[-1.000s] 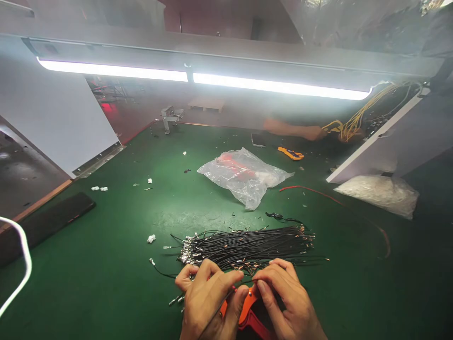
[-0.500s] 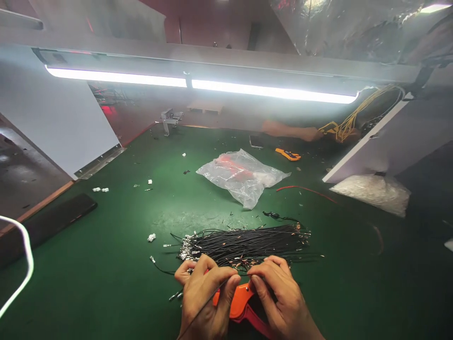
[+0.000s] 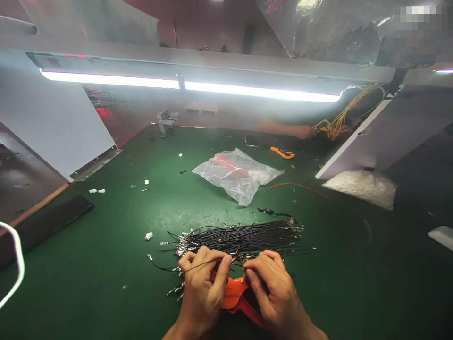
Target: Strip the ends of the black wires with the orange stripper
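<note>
My left hand (image 3: 205,288) pinches a thin black wire (image 3: 207,264) between thumb and forefinger. Close by on the right, my right hand (image 3: 274,288) pinches the end of a black wire too; whether it is the same piece I cannot tell. An orange tool with red handles (image 3: 234,293) lies between and below the hands, partly covered by them. Just beyond my fingers lies a bundle of black wires (image 3: 244,238), with silvery terminals (image 3: 183,243) at its left end and coppery tips at its right.
Beyond the bundle lies a clear plastic bag (image 3: 237,174) with red and white contents. Farther back are a yellow-orange tool (image 3: 282,152) and another person's arm (image 3: 290,129). A filled bag (image 3: 363,187) rests at the right, a dark bar (image 3: 53,224) at the left.
The wire in my left hand has swung up from hanging low to running across above the hand. A small gap with a wire end now shows between my fingertips. The camera view has shifted slightly.
</note>
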Available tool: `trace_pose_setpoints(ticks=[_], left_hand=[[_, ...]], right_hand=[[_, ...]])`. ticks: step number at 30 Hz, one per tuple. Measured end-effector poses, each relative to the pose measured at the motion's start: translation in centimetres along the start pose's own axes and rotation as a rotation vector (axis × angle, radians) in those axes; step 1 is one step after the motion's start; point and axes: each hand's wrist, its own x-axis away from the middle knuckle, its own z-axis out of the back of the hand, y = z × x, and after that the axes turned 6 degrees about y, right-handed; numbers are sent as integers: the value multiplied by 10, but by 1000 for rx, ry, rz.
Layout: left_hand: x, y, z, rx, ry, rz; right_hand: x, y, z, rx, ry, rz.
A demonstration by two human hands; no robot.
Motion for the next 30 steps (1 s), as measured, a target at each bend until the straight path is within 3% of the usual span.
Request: trace_pose_setpoints(ticks=[7,12,17,23,30], left_hand=[[-30,3,5,30,-30,-43],[-34,-6,8,30,33,-32],[-24,-9,5,22,132,-58],[-27,-12,8,-21,220,-172],[-31,-22,20,-71,251,-248]], right_hand=[[-2,-1,3,12,72,-32],[1,2,11,59,146,-224],[6,-1,15,80,70,-283],[0,1,12,104,24,-214],[-3,-6,19,137,-203,-191]])
